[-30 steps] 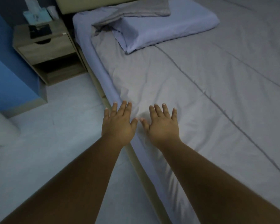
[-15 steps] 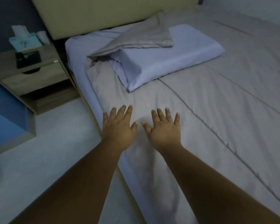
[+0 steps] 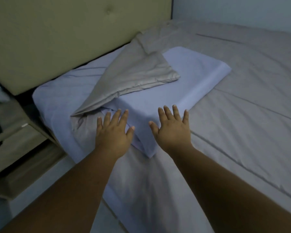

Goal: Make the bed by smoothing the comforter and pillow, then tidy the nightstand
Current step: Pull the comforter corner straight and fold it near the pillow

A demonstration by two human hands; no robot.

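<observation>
One head-worn wide-angle view, taken from the bedside. It looks forward and down across the grey stitched comforter [image 3: 242, 123] toward the olive padded headboard [image 3: 57, 39]. Close range: bare forearms [image 3: 65, 190] fill the lower frame. The wooden nightstand [image 3: 15, 145] is cut off at the left edge.

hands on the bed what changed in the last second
Both hands slid up the comforter toward the headboard: the left hand now reaches the pillow's near corner, the right hand its near edge. Both stayed flat, gripping nothing. Pillow and folded-back comforter flap did not move.
</observation>
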